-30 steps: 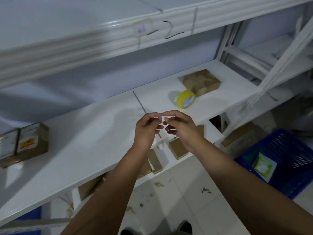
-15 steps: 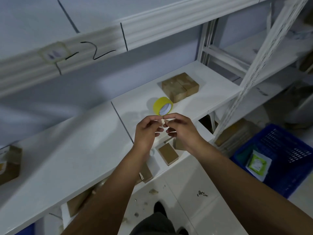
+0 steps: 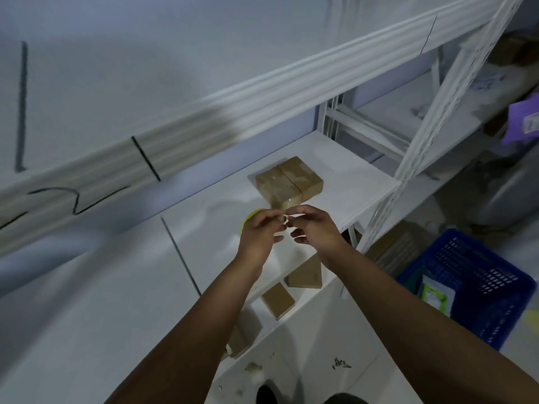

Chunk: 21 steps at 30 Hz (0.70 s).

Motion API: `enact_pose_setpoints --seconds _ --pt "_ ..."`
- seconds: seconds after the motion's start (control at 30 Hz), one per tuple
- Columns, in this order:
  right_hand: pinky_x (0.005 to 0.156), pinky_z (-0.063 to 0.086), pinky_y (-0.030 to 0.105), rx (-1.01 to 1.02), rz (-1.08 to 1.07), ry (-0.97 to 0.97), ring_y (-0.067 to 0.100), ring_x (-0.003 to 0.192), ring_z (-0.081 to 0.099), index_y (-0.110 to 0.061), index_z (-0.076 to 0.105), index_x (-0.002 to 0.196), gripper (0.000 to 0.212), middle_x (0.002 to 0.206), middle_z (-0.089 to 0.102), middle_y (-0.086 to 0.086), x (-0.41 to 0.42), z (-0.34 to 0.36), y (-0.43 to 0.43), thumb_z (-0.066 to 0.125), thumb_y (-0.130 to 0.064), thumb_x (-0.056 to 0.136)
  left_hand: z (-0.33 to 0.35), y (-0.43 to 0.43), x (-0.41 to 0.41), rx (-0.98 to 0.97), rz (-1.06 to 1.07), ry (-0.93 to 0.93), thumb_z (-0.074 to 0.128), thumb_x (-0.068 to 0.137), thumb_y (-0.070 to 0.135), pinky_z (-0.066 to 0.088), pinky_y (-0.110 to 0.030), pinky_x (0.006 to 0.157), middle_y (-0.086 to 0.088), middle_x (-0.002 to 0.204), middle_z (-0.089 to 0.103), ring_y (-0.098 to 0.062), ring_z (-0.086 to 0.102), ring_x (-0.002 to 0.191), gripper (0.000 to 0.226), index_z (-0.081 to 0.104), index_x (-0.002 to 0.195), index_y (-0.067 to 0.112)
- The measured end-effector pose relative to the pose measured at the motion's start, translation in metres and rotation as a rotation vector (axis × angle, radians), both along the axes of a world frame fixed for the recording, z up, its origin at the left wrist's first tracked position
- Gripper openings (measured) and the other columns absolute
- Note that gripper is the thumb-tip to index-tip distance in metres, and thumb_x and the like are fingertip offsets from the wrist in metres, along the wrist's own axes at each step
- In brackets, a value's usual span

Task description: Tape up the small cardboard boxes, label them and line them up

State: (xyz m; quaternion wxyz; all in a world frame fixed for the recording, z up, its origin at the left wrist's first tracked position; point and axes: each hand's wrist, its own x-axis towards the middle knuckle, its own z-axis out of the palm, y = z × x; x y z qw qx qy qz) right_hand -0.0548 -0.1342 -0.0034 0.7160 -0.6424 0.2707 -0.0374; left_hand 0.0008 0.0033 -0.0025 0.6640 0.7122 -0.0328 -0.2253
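Observation:
My left hand (image 3: 259, 234) and my right hand (image 3: 315, 228) meet fingertip to fingertip above the white shelf (image 3: 347, 176). Together they pinch a small pale scrap (image 3: 287, 219), too small to identify. Just beyond the hands, two small cardboard boxes (image 3: 288, 179) sit side by side on the shelf, their tops glossy with tape. A yellow tape roll (image 3: 253, 213) stands on the shelf behind my left hand, which hides most of it.
Several more small boxes (image 3: 278, 298) lie on the lower shelf below my arms. A white perforated upright (image 3: 408, 158) stands at the shelf's right end. A blue plastic basket (image 3: 472, 275) holding a packet sits on the floor at right. An upper shelf overhangs.
My view has swung to the right, so the two boxes and the tape roll now lie closer to my hands. The labelled boxes at left have left the view. My hands stay together.

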Motion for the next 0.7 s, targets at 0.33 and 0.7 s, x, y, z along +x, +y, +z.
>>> enact_pose_setpoints --seconds 0.33,0.7 --pt "0.088 0.061 0.039 -0.036 0.094 0.078 0.023 0.094 0.067 -0.022 0.065 0.13 0.034 0.123 0.066 0.0 0.057 -0.035 -0.071 0.061 -0.007 0.1 -0.017 -0.086 0.034 0.065 0.265 -0.017 0.058 0.101 0.004 0.048 -0.004 0.07 0.005 0.107 0.066 -0.008 0.065 0.096 0.03 0.065 0.129 0.01" --pt "0.086 0.063 0.037 -0.194 0.392 0.149 0.021 0.107 0.067 -0.036 0.054 0.142 0.046 0.124 0.066 0.001 0.105 -0.061 -0.113 0.06 -0.022 0.098 -0.066 -0.13 0.057 0.579 0.076 -0.261 0.041 0.09 -0.016 0.032 -0.038 0.124 -0.005 0.169 0.027 -0.033 0.024 0.157 0.075 0.037 0.16 0.012"
